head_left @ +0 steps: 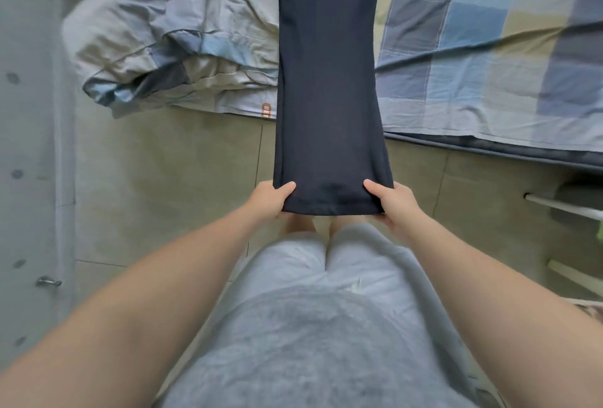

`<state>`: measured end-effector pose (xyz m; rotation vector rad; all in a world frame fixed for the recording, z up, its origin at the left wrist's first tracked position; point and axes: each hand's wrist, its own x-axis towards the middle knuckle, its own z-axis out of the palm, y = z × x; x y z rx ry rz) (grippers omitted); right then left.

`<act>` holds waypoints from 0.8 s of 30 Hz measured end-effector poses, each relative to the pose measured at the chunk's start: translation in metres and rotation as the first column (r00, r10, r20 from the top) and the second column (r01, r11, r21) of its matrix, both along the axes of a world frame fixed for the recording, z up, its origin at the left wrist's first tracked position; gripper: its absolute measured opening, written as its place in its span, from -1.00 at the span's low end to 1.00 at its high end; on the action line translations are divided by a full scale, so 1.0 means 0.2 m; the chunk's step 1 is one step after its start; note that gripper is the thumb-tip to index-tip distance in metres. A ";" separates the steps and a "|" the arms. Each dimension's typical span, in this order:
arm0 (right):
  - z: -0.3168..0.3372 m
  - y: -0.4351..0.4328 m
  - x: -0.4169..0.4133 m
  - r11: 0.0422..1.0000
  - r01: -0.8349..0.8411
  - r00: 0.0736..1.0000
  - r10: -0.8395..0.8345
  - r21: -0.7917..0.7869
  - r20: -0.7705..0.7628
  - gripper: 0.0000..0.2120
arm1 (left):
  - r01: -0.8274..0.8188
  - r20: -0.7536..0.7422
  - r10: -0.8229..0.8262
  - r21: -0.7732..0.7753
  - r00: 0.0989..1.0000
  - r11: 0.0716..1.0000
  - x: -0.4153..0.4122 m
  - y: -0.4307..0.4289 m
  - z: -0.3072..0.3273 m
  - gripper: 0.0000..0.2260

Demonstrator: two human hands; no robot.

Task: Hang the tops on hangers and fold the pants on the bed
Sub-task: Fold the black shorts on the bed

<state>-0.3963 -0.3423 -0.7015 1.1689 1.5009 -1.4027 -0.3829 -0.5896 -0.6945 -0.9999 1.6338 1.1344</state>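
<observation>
I see two bare hands holding one pair of dark navy pants [329,81] by its near end, at the middle of the view. The left hand [272,197] pinches the left corner, thumb pressed on top of the cloth and fingers curled out of sight beneath. The right hand [393,200] pinches the right corner the same way. The pants lie flat and stretched in a long strip from the hands toward 12 o'clock, passing over the bed's edge and off the top of the view.

The bed [489,49] fills 1 to 3 o'clock under a blue, grey and tan checked sheet. One crumpled quilt [169,42] in matching checks is heaped at 10 to 11 o'clock. Beige floor tiles [163,179] lie below. A pale door panel [29,146] with one metal handle [49,282] runs along 9 o'clock. Two white bars [561,203] show at 3 to 4 o'clock.
</observation>
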 end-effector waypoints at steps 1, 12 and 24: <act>0.07 -0.01 -0.01 1.000 0.005 1.000 -0.005 -0.001 -0.015 -0.77 | 0.015 -0.020 -0.015 -0.004 1.000 1.000 -0.01 -0.03 0.07 -0.79; 0.59 0.04 0.20 0.998 0.010 0.973 -0.026 -0.068 -0.231 -0.72 | -0.124 -0.167 0.123 0.001 0.978 0.992 0.22 -0.06 0.56 -0.70; 0.74 0.29 0.97 0.983 0.045 0.985 -0.074 -0.180 -0.158 -0.77 | -0.307 -0.041 0.312 0.098 0.949 0.947 1.03 0.12 0.73 -0.71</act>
